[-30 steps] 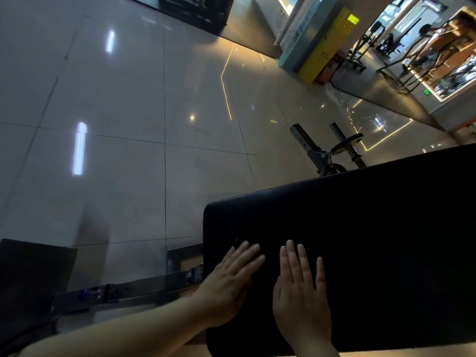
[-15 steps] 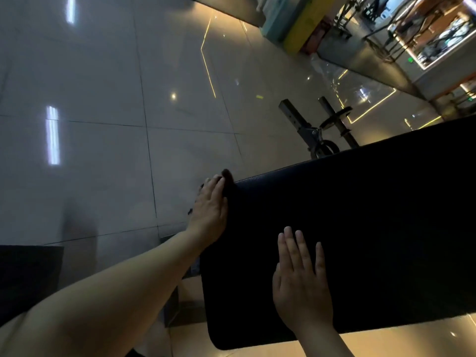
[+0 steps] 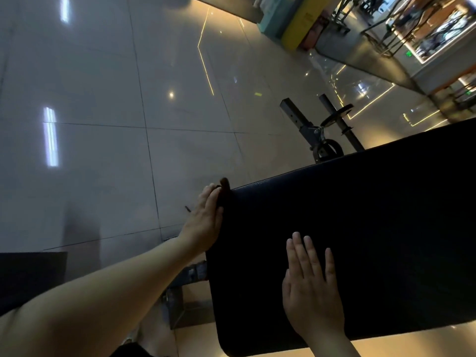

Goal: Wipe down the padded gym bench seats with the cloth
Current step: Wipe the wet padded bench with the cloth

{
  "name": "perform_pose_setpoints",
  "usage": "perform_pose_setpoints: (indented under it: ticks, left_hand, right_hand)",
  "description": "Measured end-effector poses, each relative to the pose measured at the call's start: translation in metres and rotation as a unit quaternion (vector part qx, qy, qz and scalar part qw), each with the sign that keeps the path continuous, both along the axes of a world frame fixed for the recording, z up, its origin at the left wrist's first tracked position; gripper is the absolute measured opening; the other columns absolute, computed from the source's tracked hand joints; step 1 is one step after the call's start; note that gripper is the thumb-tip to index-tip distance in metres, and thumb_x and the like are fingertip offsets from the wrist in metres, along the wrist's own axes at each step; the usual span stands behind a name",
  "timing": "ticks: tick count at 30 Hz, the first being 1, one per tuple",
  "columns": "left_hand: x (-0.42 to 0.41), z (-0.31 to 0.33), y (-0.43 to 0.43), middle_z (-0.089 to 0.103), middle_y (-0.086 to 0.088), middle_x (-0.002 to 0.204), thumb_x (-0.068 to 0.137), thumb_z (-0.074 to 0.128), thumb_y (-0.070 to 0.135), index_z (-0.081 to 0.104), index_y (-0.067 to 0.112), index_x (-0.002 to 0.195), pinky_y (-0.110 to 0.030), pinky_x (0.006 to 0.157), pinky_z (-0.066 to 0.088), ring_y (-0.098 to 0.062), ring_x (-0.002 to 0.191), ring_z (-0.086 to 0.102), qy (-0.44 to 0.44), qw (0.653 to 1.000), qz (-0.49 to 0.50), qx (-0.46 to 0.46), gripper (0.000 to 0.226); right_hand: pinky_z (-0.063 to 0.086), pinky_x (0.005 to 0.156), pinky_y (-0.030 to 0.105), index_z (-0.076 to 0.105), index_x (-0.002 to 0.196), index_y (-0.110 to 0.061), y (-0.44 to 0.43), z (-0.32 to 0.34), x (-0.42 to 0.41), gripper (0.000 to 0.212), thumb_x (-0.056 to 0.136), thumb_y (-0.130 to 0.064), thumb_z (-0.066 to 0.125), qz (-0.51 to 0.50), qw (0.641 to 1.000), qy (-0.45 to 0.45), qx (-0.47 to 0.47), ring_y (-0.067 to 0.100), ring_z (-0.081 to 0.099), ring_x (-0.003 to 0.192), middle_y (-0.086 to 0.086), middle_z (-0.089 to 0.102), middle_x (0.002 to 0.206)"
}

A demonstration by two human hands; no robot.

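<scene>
A black padded bench seat (image 3: 360, 228) fills the lower right of the head view. My left hand (image 3: 206, 222) presses with straight fingers against the pad's left end, near its far corner. A dark cloth (image 3: 224, 185) lies between that hand and the pad, and only its tip shows above my fingertips. My right hand (image 3: 311, 287) rests flat on the pad's top near the front edge, fingers straight and together, holding nothing.
Beyond the pad stands a black metal bench frame (image 3: 319, 135) with a wheel and posts. Another dark pad (image 3: 28, 276) sits at the lower left. The bench's steel support (image 3: 190, 274) runs under the seat. Glossy floor tiles stretch to the left; yellow and teal blocks (image 3: 301, 24) stand far back.
My left hand slid off the pad's top and around to its left end, up to the far corner. My right hand stayed flat on the pad.
</scene>
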State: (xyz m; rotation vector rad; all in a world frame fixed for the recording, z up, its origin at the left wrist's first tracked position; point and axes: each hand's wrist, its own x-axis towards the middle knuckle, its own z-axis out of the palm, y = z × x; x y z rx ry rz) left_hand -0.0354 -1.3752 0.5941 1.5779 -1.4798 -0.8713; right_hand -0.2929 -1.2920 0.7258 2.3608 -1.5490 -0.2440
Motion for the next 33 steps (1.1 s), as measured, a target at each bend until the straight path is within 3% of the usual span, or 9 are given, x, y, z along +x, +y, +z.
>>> perform_pose_setpoints:
  ticks: [3,7,10,15,17,21,25,29,33]
  left_hand:
    - [-0.028,0.013,0.019,0.0,0.011,0.166,0.105,0.036,0.032,0.016,0.026,0.157,-0.044,0.125,0.011,-0.012,0.153,-0.004,0.022,0.999,0.024,0.005,0.057]
    - [-0.036,-0.001,0.086,-0.003,0.007,0.167,0.105,0.033,0.034,0.014,0.026,0.159,-0.041,0.125,0.002,-0.017,0.154,-0.007,-0.077,0.983,-0.129,-0.103,0.058]
    - [-0.017,-0.014,0.086,0.0,-0.001,0.168,0.106,0.031,0.037,0.014,0.02,0.159,-0.043,0.123,0.011,-0.022,0.154,0.0,-0.128,0.965,-0.176,-0.145,0.058]
    - [-0.033,0.033,0.018,-0.01,0.009,0.166,0.106,0.032,0.037,0.009,0.027,0.159,-0.043,0.126,0.002,-0.007,0.149,-0.022,-0.033,0.999,-0.024,0.003,0.059]
    - [-0.049,0.058,-0.001,-0.009,0.01,0.166,0.106,0.034,0.033,0.01,0.028,0.158,-0.04,0.125,-0.004,-0.004,0.146,-0.027,-0.037,0.999,-0.038,0.008,0.058]
    - [-0.062,0.061,0.023,-0.003,0.004,0.167,0.106,0.034,0.034,0.017,0.025,0.158,-0.038,0.125,-0.003,-0.011,0.152,-0.015,-0.129,0.964,-0.177,-0.152,0.056]
    - [-0.031,0.01,0.068,0.01,-0.003,0.167,0.105,0.035,0.035,0.024,0.021,0.156,-0.042,0.124,0.011,-0.02,0.154,0.006,-0.161,0.938,-0.224,-0.209,0.054]
    - [-0.006,-0.008,0.05,0.008,-0.005,0.167,0.103,0.04,0.033,0.026,0.016,0.156,-0.049,0.123,0.016,-0.022,0.154,0.007,-0.133,0.966,-0.17,-0.144,0.058]
    - [-0.027,0.047,-0.011,-0.003,0.002,0.167,0.105,0.037,0.032,0.015,0.024,0.159,-0.035,0.124,-0.006,-0.005,0.148,-0.019,-0.063,0.996,-0.056,-0.025,0.059]
  right_hand:
    - [0.021,0.12,0.061,0.033,0.155,-0.009,0.001,-0.001,0.001,0.062,0.098,-0.033,0.032,-0.001,1.0,0.005,0.001,0.026,0.015,0.155,0.01,0.019,0.167]
    - [0.02,0.12,0.061,0.033,0.155,-0.009,0.0,0.0,0.002,0.063,0.096,-0.033,0.034,-0.003,1.0,0.012,-0.004,0.026,0.016,0.155,0.01,0.02,0.167]
    - [0.02,0.12,0.06,0.032,0.156,-0.009,0.0,-0.001,0.002,0.063,0.097,-0.033,0.034,-0.002,1.0,0.015,0.0,0.026,0.015,0.155,0.01,0.018,0.167]
    - [0.02,0.121,0.059,0.032,0.156,-0.009,0.0,0.0,0.003,0.062,0.098,-0.032,0.033,-0.003,1.0,0.011,0.0,0.025,0.013,0.155,0.009,0.017,0.168]
    - [0.021,0.12,0.06,0.032,0.156,-0.008,0.001,0.001,0.003,0.063,0.098,-0.033,0.033,-0.002,1.0,0.011,0.002,0.026,0.014,0.155,0.01,0.017,0.168]
    - [0.024,0.119,0.061,0.038,0.153,-0.007,0.001,0.002,0.002,0.062,0.097,-0.033,0.035,0.003,1.0,0.01,0.003,0.027,0.017,0.155,0.011,0.021,0.167]
    - [0.02,0.121,0.058,0.034,0.156,-0.009,0.0,0.002,0.005,0.062,0.098,-0.032,0.035,-0.005,1.0,0.009,0.003,0.025,0.013,0.156,0.009,0.018,0.168]
    - [0.016,0.122,0.056,0.029,0.158,-0.011,0.0,0.002,0.004,0.061,0.1,-0.032,0.034,-0.009,1.0,0.013,0.002,0.023,0.008,0.156,0.007,0.015,0.168]
    - [0.019,0.122,0.057,0.027,0.158,-0.01,0.001,0.003,0.003,0.06,0.102,-0.032,0.03,-0.011,1.0,0.014,0.004,0.024,0.007,0.156,0.008,0.014,0.168]
